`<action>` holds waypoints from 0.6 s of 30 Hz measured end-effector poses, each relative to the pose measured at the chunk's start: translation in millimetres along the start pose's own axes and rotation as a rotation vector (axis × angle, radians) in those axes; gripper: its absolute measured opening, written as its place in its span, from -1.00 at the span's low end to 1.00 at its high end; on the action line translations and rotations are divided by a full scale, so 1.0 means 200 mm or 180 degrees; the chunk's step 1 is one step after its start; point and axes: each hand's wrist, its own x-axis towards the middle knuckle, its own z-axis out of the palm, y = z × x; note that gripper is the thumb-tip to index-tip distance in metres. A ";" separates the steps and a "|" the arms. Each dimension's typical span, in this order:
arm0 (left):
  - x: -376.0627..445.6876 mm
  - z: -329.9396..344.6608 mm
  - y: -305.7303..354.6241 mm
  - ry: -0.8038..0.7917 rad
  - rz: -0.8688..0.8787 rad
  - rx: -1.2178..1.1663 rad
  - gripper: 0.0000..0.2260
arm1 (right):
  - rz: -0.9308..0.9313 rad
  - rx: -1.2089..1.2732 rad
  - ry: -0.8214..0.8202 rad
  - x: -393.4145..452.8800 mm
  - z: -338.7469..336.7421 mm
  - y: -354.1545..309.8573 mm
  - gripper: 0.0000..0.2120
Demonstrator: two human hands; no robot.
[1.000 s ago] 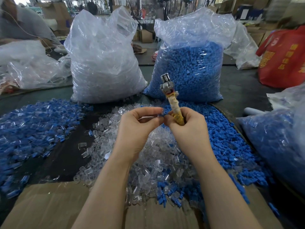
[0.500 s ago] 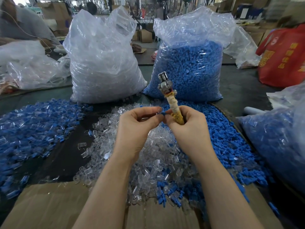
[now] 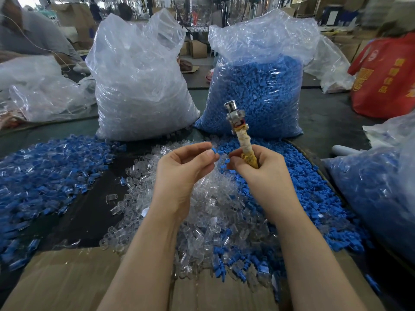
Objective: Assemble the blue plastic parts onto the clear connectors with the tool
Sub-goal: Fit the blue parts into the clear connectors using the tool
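Hands meet above the bench [image 3: 325, 113], slightly apart. The left hand [image 3: 179, 169] pinches a small blue part [image 3: 213, 150] between thumb and fingertips, its grip closed on the piece; whether a clear connector sits with it I cannot tell. The right hand [image 3: 260, 171] wraps its grip round the tool [image 3: 241, 133], whose tape-bound handle rises from the fist, tilted a little left, metal head uppermost. Below the hands lies a clear pile [image 3: 208, 212] of connectors, with a blue pile [image 3: 314, 191] spread to its right and a mixed pile [image 3: 45, 171] of blue-and-clear pieces off to the left. Behind stand two tall plastic bags, the clear bag [image 3: 139, 86] on the left and the blue bag [image 3: 253, 86] on the right. Cardboard [image 3: 67, 281] covers the near edge. A red bag [image 3: 386, 77] sits far right.
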 end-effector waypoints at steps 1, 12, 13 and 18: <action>0.00 0.00 0.00 0.0003 -0.0006 -0.0014 -0.88 | -0.0004 -0.0002 0.0002 0.00 0.00 0.00 -0.88; 0.02 -0.02 0.00 0.0071 0.0127 -0.0146 -0.71 | 0.0219 -0.0502 -0.0769 0.01 -0.08 0.03 -0.89; 0.02 -0.02 0.01 0.0081 0.0144 -0.0173 -0.70 | 0.0283 -0.0551 -0.0852 0.01 -0.08 0.04 -0.87; 0.03 -0.04 0.01 0.0113 0.0190 -0.0226 -0.69 | 0.0342 -0.0767 -0.1112 0.01 -0.08 0.04 -0.83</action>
